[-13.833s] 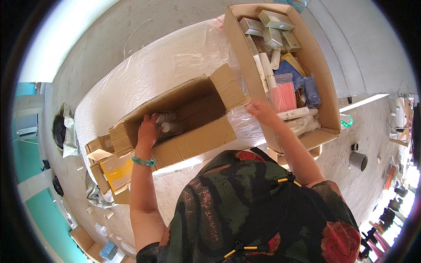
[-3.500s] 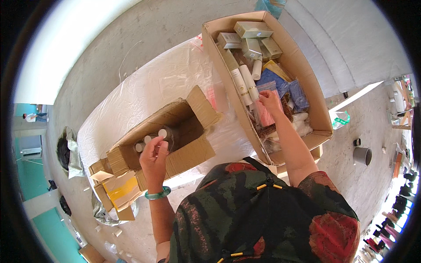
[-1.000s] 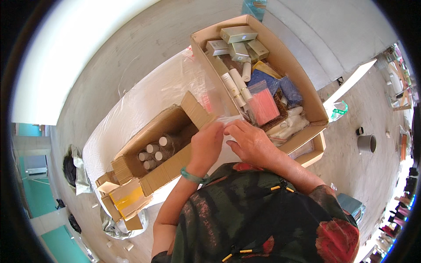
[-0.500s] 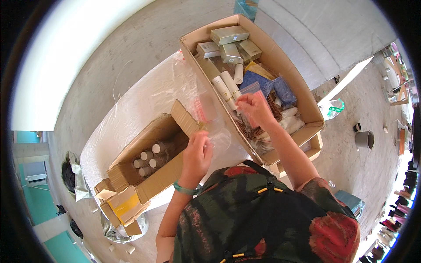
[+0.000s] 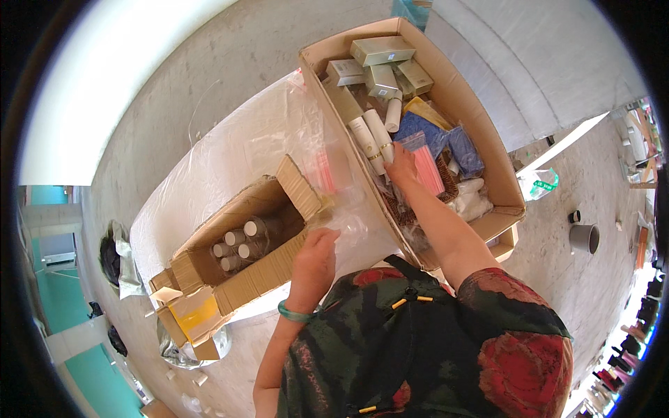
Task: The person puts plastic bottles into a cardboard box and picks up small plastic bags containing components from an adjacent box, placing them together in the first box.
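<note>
My right hand reaches into the large cardboard box, its fingers closed around the lower end of a white bottle with a gold band. A second white bottle lies alongside it. Just right of this hand is a clear bag of pink sticks. Over the near edge of the small cardboard box, my left hand is curled closed; whatever its fingers may hold is hidden. Several round-capped containers stand inside the small box.
Gold-coloured cartons, blue packets and a white plastic bundle fill the large box. Clear plastic covers the table, where another pink packet lies between the boxes. A grey bucket stands on the floor at right.
My right hand has moved down and slightly left from above the pink sticks onto the white bottle. The pink bag now lies in the large box. My left hand has drawn slightly nearer to me.
</note>
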The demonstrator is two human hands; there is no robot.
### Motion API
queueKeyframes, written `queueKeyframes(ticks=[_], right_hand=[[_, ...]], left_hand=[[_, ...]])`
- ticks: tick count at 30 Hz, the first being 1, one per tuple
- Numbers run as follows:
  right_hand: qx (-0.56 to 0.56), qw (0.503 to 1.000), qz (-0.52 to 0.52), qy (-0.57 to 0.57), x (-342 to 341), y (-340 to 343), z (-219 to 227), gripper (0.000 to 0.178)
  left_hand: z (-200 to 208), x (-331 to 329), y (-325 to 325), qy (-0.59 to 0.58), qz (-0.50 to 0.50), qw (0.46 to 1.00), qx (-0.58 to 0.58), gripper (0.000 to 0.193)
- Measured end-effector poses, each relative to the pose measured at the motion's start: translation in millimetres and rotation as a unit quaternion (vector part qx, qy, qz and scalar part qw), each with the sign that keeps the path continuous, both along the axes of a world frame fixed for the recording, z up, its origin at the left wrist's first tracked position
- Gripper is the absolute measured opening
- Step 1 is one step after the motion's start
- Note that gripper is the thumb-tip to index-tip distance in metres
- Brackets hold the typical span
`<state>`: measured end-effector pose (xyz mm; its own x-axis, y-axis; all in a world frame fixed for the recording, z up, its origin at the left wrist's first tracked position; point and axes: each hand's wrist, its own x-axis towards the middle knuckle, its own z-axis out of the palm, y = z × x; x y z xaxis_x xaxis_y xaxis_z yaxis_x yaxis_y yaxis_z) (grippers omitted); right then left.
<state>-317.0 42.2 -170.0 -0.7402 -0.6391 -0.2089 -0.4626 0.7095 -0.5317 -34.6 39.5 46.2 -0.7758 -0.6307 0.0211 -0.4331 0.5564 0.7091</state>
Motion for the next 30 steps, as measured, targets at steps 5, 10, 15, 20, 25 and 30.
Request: queueKeyframes(ticks=[5,10,15,20,25,30], right_hand=[[-0.175,0.95,-0.118,-0.23,-22,12,-10,0.054],[-0.326,0.837,-0.164,-0.408,-41,68,38,0.04],[-0.449,0.755,-0.114,-0.464,-55,124,118,0.038],[-0.505,0.747,-0.081,-0.425,-31,141,206,0.041],[-0.501,0.756,-0.007,-0.421,-2,139,244,0.041],[-0.445,0.788,0.031,-0.425,25,132,264,0.035]], left_hand=[[7,-5,0,0.013,0.011,1.0,0.024,0.027],[12,-11,-9,0.047,0.025,0.998,0.033,0.029],[10,-18,-16,0.057,0.009,0.998,0.014,0.031],[8,-31,-18,0.047,-0.016,0.999,0.011,0.034],[-1,-33,-18,0.049,-0.038,0.998,-0.012,0.038],[13,-34,-16,0.033,-0.053,0.998,-0.028,0.04]])
